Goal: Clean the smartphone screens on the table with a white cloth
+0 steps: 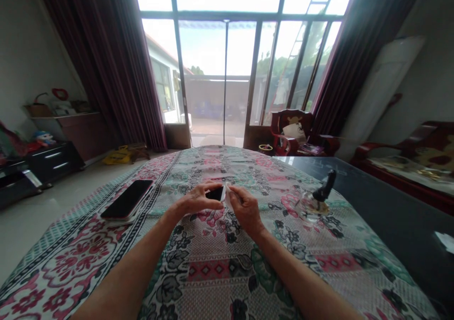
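One dark-screened phone [215, 194] is over the middle of a floral tablecloth [205, 270], held between the thumb and fingers of the left hand [191, 199]. The right hand [245, 209] pinches a white wipe [229, 200] at the phone's right end. A larger smartphone [128, 199] lies to the left, a clear, black-topped spray bottle [309, 208] to the right.

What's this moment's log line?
left hand: holds device | right hand: white wipe at device edge | phone: tablecloth, left | bottle: right
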The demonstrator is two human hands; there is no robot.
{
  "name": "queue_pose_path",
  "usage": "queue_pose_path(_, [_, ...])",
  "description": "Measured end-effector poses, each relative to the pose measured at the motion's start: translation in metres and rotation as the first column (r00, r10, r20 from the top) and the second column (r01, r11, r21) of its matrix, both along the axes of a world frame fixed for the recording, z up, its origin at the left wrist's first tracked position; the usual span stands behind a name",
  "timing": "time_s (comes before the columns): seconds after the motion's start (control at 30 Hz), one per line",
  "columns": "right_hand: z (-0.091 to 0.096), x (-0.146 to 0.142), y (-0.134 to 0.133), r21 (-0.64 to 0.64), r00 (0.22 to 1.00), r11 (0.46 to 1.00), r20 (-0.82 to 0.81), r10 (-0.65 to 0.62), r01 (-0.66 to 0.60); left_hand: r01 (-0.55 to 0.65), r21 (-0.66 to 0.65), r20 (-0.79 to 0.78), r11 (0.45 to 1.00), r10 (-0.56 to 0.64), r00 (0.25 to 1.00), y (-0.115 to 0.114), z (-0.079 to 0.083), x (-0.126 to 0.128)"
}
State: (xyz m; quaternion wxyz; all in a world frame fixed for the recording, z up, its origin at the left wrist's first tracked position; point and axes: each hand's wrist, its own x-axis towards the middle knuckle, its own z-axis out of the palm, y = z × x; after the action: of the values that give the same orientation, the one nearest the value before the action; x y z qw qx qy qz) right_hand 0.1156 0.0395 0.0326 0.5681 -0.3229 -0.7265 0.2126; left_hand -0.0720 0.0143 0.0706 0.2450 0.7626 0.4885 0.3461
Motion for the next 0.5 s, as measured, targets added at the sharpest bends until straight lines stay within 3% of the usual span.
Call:
queue_pose_path(0.3, [0.009,-0.005,-0.020,0.123,0.995,0.989,-0.032,0.092,-0.087,-0.065,-0.010,0.001,0.998,0.065,0.998,0.003,0.000,-0.008])
queue_pose_path(0.5, [0.006,-0.001,-0.010,0.106,0.998,0.994,-0.062,0.034,-0.027,-0.019,-0.033,-0.046,0.999,0.018,0.999,-0.001,0.006,0.000])
